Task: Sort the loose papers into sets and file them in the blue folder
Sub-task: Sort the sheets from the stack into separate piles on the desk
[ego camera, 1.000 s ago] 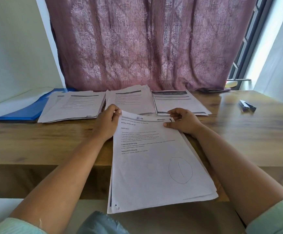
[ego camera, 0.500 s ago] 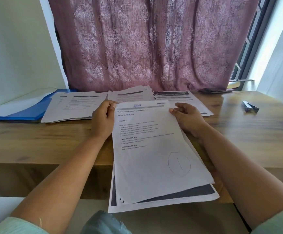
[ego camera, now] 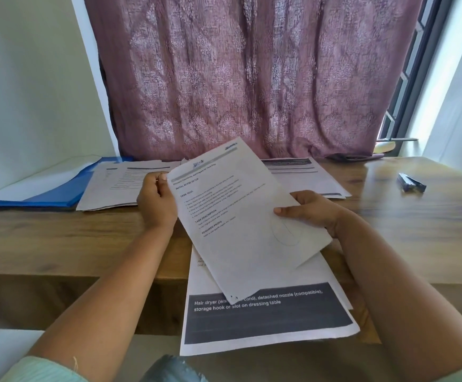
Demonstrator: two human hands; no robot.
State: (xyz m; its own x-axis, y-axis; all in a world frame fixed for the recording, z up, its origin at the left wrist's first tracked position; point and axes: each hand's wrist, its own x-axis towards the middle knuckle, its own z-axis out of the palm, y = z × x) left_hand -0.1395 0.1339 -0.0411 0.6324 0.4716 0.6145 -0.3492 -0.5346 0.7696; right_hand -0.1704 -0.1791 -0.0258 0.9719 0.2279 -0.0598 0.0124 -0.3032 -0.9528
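Nearest, a stack of loose papers [ego camera: 265, 323] overhangs the front edge of the desk [ego camera: 417, 230], its top page showing a dark band with white print; above it a single sheet [ego camera: 240, 216] is held tilted, clear of the stack; the left hand [ego camera: 156, 205] pinches the sheet's upper left edge between thumb and curled fingers; the right hand [ego camera: 315, 213] grips its right edge, thumb on top; farther back, sorted piles [ego camera: 114, 186] lie in a row along the desk; the blue folder [ego camera: 58, 194] lies open at the far left, beside them; a small dark object [ego camera: 411, 183] rests far right; a mauve curtain [ego camera: 251, 78] hangs behind.
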